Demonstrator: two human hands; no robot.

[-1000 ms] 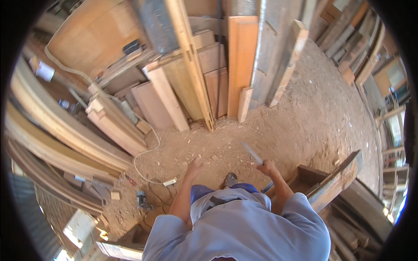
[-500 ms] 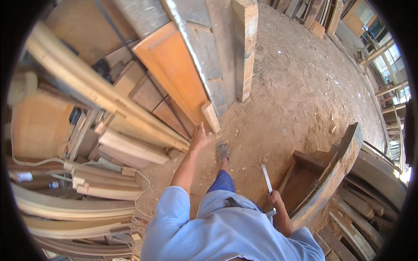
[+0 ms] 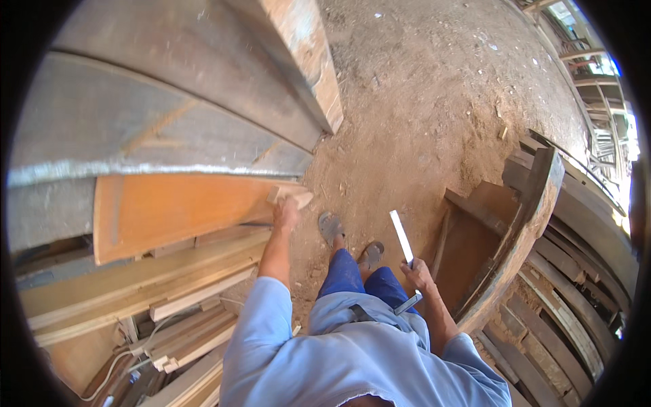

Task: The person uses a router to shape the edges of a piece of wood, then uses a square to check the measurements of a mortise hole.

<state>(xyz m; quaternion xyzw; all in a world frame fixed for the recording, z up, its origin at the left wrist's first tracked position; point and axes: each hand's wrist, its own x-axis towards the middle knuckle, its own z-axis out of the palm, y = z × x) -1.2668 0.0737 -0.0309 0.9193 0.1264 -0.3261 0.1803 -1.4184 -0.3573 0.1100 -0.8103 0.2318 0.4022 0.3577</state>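
My left hand (image 3: 286, 214) reaches forward on the left, its fingers closed around the lower part of a short pale wood block (image 3: 296, 197). That block touches the end of an orange-brown wooden panel (image 3: 183, 207), which leans beside a large grey board (image 3: 203, 142). Lower down on the right, my right hand (image 3: 418, 273) is closed on what looks like a metal square. Its long, pale straight blade (image 3: 401, 234) points forward from my fist, and a short metal end (image 3: 408, 302) shows behind it. My fingers hide the middle of this tool.
Long planks (image 3: 142, 285) and stacked pale timbers (image 3: 196, 332) lie to my left. At right stands a curved, worn wooden piece (image 3: 512, 244), with more old boards (image 3: 563, 305) beyond it. A thick timber post (image 3: 305, 61) rises ahead. Dusty dirt floor (image 3: 420, 122) carries scattered chips.
My view has turned left and come nearer to the panel. My left hand has gone from beside the wood block to holding it. The right hand keeps the metal square.
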